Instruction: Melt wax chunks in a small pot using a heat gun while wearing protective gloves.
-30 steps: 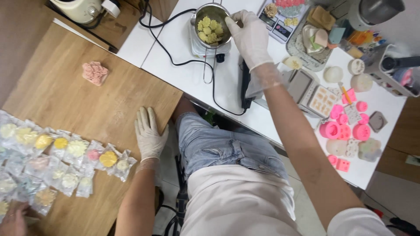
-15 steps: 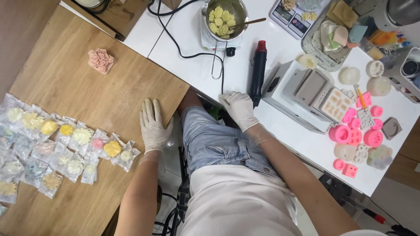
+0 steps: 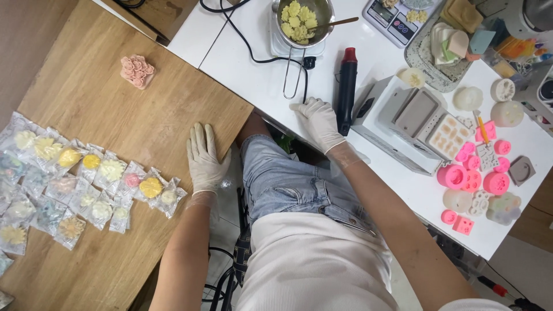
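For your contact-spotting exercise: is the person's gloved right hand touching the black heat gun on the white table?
Apart. The head view shows a thin strip of white table between the right hand and the heat gun.

Kitchen scale (image 3: 393,20) — top edge cropped

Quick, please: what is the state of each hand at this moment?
Left hand: open, flat on the wooden table, holding nothing.
Right hand: open, resting on the white table edge, beside the black tool.
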